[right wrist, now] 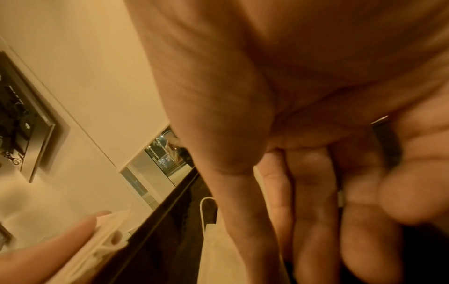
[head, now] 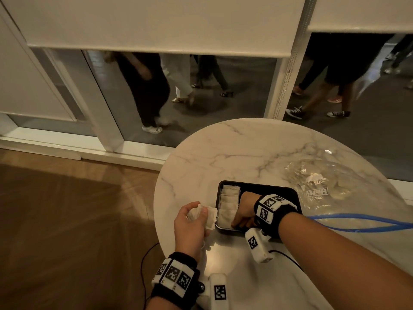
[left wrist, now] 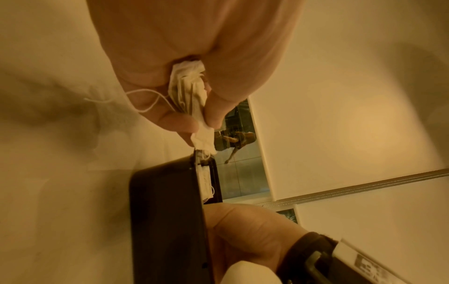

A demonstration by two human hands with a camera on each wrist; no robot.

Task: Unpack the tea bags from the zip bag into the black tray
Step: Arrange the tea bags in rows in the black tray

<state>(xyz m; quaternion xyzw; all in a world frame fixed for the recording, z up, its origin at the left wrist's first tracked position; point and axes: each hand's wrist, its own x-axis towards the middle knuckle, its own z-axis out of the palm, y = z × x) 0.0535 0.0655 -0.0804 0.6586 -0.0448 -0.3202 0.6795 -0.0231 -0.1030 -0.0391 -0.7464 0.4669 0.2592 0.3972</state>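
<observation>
The black tray (head: pixel 266 188) sits near the front of a round marble table (head: pixel 234 148). A row of white tea bags (head: pixel 230 203) lies along its left side. My right hand (head: pixel 242 221) reaches into the tray, its fairly straight fingers (right wrist: pixel 313 201) touching the nearest tea bag (right wrist: pixel 218 253). Just left of the tray (left wrist: pixel 165 211), my left hand (head: pixel 200 213) pinches a small bunch of tea bags (head: pixel 211 217) between thumb and fingers, strings dangling (left wrist: pixel 189 92). The clear zip bag (head: pixel 324 186) lies crumpled at the right, its blue zip edge (head: pixel 357 222) facing me.
The table's left edge (head: pixel 157 198) drops to a wooden floor close beside my left hand. A black cable (head: pixel 288 256) crosses the table under my right forearm. Beyond the table is a glass wall with people walking outside.
</observation>
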